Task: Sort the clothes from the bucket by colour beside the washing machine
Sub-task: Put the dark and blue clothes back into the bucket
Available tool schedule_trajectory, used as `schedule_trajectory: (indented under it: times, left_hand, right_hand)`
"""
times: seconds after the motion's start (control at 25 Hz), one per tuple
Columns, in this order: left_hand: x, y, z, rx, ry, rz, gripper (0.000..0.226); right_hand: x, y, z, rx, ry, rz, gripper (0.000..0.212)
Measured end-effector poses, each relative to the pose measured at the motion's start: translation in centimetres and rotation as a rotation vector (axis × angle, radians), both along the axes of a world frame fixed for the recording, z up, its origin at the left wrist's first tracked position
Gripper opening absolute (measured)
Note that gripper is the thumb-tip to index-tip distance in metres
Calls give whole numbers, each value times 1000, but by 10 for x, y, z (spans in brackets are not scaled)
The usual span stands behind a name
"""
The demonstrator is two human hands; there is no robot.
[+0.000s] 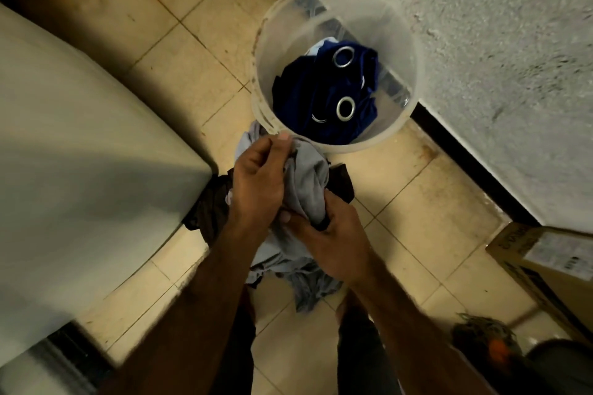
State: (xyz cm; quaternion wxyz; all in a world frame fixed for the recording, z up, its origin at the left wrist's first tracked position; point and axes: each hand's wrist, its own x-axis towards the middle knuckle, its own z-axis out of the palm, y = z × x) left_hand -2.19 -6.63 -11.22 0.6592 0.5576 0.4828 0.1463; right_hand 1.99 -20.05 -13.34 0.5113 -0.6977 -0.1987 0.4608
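Observation:
A translucent white bucket (pixel 398 51) stands on the tiled floor by the wall. Inside it lies a dark blue cloth with metal eyelet rings (pixel 324 99), with a pale blue piece showing at its far edge. In front of the bucket, both hands hold a light grey garment (pixel 309 183) above the floor. My left hand (pixel 256 183) pinches its upper part near the bucket rim. My right hand (pixel 333 240) grips it lower down. A dark brown garment (pixel 208 212) lies on the floor under the hands, partly hidden.
The white washing machine (pixel 80 170) fills the left side. A cardboard box (pixel 552 266) sits at the right by the rough wall (pixel 497 74). A mop head (pixel 481 333) and a dark round container (pixel 561 359) are at the bottom right.

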Motion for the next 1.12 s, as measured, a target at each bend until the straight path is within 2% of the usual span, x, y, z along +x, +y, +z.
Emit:
schedule_trajectory:
  times: [0.08,0.16,0.24,0.32,0.36,0.44,0.52,0.64,0.72,0.8,0.88,0.92,1.0,1.04,1.08,1.12]
  left_hand:
    - [6,-2,-4,-63,-55,-41,31]
    - [2,-6,-14,-259,-136,-113,57]
    - [-8,-17,-15,-358,-142,-358,53]
    - [-10,-30,-13,-264,-32,-578,49]
    - [-8,-33,-15,-172,-8,-588,47]
    - [4,-35,-12,-122,-36,-477,42]
    - [18,-32,-8,-161,-47,-318,34]
    - [39,-21,-2,-238,-43,-173,26]
    - [56,-8,-1,-277,-11,-119,36]
    - [74,4,0,-267,50,-137,41]
    - [92,15,-1,-263,156,-200,45]
    - [95,18,-3,-269,214,-266,51]
    - [95,22,-7,-357,289,-395,77]
    - [93,22,-10,-450,264,-431,92]
    - [84,20,-14,-539,191,-431,92]
    - [76,15,-15,-603,110,-392,82]
  right_hand:
    - [5,4,12,70,-17,-122,38]
    - [17,10,18,135,0,-256,34]
    - [38,23,28,85,-27,-401,30]
    - [63,37,29,-42,-43,-534,30]
    - [76,46,23,-133,-4,-568,34]
    - [95,58,14,-271,175,-532,53]
    - [100,61,9,-202,395,-505,64]
    - [92,40,8,31,554,-537,30]
    - [75,21,2,72,656,-528,31]
    - [56,4,-3,54,651,-495,39]
    - [43,-5,-6,90,719,-457,63]
    - [37,-6,-3,107,733,-466,67]
    - [38,0,6,81,660,-521,60]
    - [43,5,11,39,597,-562,54]
    - [51,9,10,5,548,-608,49]
    - [60,15,10,-16,535,-633,45]
